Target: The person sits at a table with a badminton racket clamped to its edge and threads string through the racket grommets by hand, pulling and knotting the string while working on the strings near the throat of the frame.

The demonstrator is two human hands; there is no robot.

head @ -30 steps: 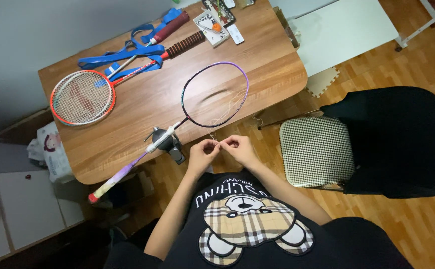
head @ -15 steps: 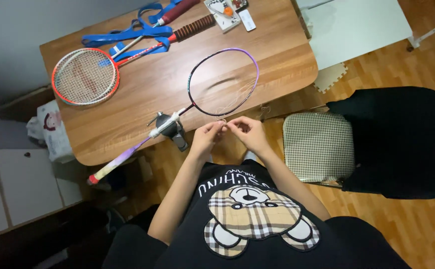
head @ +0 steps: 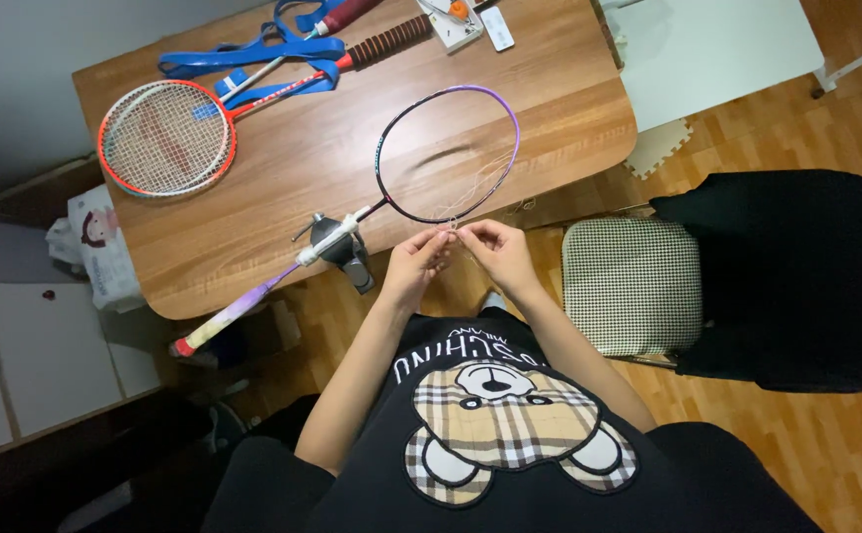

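A badminton racket with a black and purple frame (head: 448, 155) lies on the wooden table (head: 283, 188), its head nearly unstrung with a few loose thin strings (head: 480, 183) trailing across it. Its purple-yellow handle (head: 229, 316) sticks out past the table's near edge, beside a grey clamp (head: 337, 247). My left hand (head: 413, 265) and my right hand (head: 490, 247) meet at the near rim of the frame, fingertips pinched on the thin string there.
A strung racket with an orange frame (head: 166, 138) and a blue strap (head: 253, 64) lie at the table's far left. Small tools (head: 466, 18) sit at the far edge. A chair with a checked cushion (head: 633, 286) and a black coat (head: 796, 276) stands on the right.
The camera view has shifted so the table sits closer and more central. Both hands stay pinched together at the frame's near rim.
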